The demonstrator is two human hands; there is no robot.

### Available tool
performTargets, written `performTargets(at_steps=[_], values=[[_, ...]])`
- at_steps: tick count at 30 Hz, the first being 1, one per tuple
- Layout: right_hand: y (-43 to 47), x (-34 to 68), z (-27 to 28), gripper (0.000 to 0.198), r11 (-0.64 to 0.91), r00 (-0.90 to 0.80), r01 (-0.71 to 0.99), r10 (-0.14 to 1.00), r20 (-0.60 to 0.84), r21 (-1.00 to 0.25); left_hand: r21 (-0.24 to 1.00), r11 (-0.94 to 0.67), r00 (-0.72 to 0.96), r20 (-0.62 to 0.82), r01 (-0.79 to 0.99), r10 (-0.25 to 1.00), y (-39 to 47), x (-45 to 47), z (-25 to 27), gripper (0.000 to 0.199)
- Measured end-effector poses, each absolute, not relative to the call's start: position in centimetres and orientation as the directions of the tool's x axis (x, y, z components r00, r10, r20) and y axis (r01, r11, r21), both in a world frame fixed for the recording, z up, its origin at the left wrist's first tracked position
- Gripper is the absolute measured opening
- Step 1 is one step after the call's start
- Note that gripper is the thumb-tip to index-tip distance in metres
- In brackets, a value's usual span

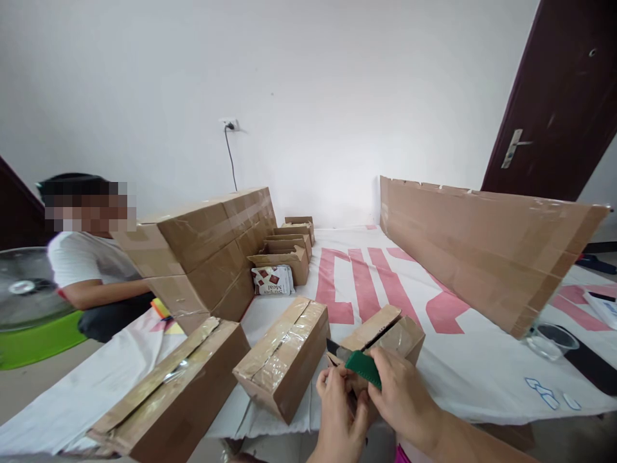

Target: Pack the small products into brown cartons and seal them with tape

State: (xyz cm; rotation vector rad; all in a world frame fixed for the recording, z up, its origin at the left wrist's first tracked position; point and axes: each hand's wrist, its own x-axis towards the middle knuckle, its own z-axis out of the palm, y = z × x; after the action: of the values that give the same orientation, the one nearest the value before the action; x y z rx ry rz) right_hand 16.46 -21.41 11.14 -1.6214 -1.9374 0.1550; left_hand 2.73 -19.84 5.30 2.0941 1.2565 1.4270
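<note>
While in right hand (405, 395), cutter (364, 368) near carton (405, 337).

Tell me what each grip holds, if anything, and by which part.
The right grip holds the knife by its green handle. The left grip is at the rightmost small box; whether it holds anything cannot be told.

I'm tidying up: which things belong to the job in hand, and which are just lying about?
In use:
green-handled cutter, in the right hand
box by the left hand
two boxes to its left, probably

Seemingly lying about:
clear round container
blue-edged pieces
black flat object
</note>
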Motion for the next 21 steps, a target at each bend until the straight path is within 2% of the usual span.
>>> performTargets(at_steps=[6,10,17,21], values=[[-21.0,17.2,11.0,0.036,0.192,-0.022,0.847,0.944,0.329,-0.496,0.649,-0.575,0.172,0.576,0.498,0.799,-20.0,2.8,6.0,0.018],[-20.6,17.4,11.2,0.036,0.190,0.001,0.831,0.939,0.343,-0.522,0.594,-0.625,0.225,0.609,0.506,0.761,-19.6,2.3,6.0,0.021],[-20.3,18.0,11.4,0.030,0.193,-0.019,0.875,0.930,0.368,-0.443,0.547,-0.653,0.274,0.618,0.524,0.737,-19.1,2.0,5.6,0.024],[-19.9,18.4,11.3,0.028,0.218,-0.019,0.864,0.915,0.403,-0.454,0.541,-0.642,0.249,0.626,0.544,0.739,-19.1,2.3,5.7,0.023]])
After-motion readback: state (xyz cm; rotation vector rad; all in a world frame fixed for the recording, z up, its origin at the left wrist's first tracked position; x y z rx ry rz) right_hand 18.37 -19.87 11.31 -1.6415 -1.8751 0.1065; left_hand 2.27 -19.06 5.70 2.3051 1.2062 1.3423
